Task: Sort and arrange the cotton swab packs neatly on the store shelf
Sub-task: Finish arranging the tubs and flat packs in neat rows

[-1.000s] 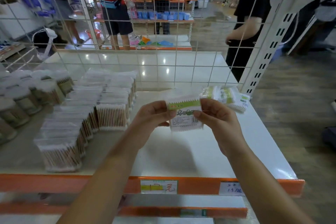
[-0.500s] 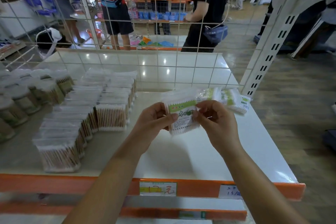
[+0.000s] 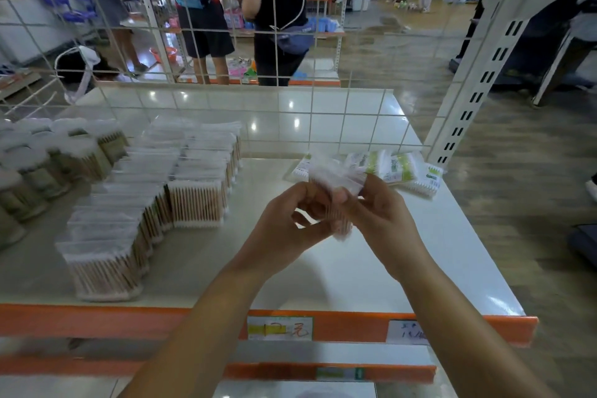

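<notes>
A blurred swab pack is held above the white shelf between two bare hands, seen from a head-worn camera. The left hand is curled around the pack's near side, and the right hand is closed on its far side, fingers pinched against the wrapper. The pack is raised clear of the shelf, over its middle; its label cannot be read through the motion blur.

Behind the hands, near the shelf's back right corner, a small pile of green packs is laid flat beside the slotted upright. To the left, clear packs of wooden-stemmed swabs are stood upright in stepped rows running from the front edge toward the wire grid. Further left, round tubs of swabs are lined up together.

An orange strip is fixed along the shelf's front, with a yellow price tag and a white tag set into it. Beyond the grid, people are seen standing among other shelves.
</notes>
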`<state>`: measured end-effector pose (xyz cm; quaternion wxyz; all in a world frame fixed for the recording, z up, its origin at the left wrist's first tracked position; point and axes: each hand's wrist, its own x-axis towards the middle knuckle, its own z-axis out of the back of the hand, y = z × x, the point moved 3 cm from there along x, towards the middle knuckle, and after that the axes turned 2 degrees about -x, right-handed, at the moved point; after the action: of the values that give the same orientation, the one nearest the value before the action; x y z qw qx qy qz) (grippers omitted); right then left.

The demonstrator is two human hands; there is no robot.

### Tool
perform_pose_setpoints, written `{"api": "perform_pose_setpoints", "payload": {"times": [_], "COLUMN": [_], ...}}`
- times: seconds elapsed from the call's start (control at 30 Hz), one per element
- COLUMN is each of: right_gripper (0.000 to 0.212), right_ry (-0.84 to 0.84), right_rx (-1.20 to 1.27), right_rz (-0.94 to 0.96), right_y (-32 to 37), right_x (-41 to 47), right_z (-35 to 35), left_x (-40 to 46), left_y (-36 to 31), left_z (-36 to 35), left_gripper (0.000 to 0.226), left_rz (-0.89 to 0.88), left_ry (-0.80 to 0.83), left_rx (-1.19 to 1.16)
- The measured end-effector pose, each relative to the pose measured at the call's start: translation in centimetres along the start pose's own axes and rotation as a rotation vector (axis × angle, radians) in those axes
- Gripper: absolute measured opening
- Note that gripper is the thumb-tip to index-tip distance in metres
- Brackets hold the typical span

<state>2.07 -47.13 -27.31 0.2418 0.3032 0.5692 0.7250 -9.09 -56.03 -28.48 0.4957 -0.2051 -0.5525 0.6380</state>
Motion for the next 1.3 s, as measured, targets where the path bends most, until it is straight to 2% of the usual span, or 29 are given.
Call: {"api": "perform_pose_setpoints", "payload": {"times": [0.07, 0.17, 0.33, 0.47, 0.6, 0.7, 0.83, 0.97, 1.1, 1.17, 1.3], "right_gripper": [0.048, 0.037, 0.011, 0.013, 0.016, 0.023, 0.031, 0.04, 0.043, 0.046, 0.047], "right_ry": [-0.019, -0.049, -0.063, -0.09, -0.105, -0.109, -0.03, -0.011, -0.006, -0.013, -0.053], "right_rx": [-0.013, -0.042, -0.07, -0.075, -0.135, -0.179, -0.236, -0.217, -0.211, -0.222, -0.244], "right_rz": [0.007, 0.04, 0.032, 0.032, 0.052, 0.082, 0.083, 0.073, 0.098, 0.111, 0.141], "right_y": [0.0, 0.1, -0.1, -0.4, -0.1, 0.7, 1.2, 1.4, 1.6, 1.8, 1.8], "right_x": [0.1, 0.6, 1.3, 1.5, 2.1, 2.3, 2.6, 2.8, 2.8, 2.9, 3.1], "right_z": [0.2, 0.6, -0.2, -2.8, -6.1, -9.0, -12.4, -14.5, -16.3, -17.2, -18.2], "left_x": [-0.2, -0.4, -1.6, -3.2, -4.6, -6.1, -8.3, -9.9, -11.1, -11.4, -11.7], "left_y": [-0.3, -0.6, -0.3, 0.1, 0.7, 0.9, 1.9, 3.2, 3.4, 3.4, 3.9], "left_z": [0.1, 0.5, 3.4, 7.9, 13.2, 17.0, 21.5, 23.8, 24.6, 25.0, 24.9], "left_gripper": [0.015, 0.019, 0.022, 0.031, 0.04, 0.046, 0.049, 0.057, 0.045, 0.043, 0.041], "left_rz": [-0.022, -0.034, -0.132, -0.072, -0.024, -0.016, 0.055, 0.123, 0.011, -0.005, -0.132], "left_ry": [0.024, 0.064, 0.002, -0.092, -0.113, -0.145, -0.192, -0.194, -0.208, -0.221, -0.131], "left_rx": [0.057, 0.134, 0.476, 0.639, 0.729, 0.753, 0.754, 0.787, 0.855, 0.814, 0.87]}}
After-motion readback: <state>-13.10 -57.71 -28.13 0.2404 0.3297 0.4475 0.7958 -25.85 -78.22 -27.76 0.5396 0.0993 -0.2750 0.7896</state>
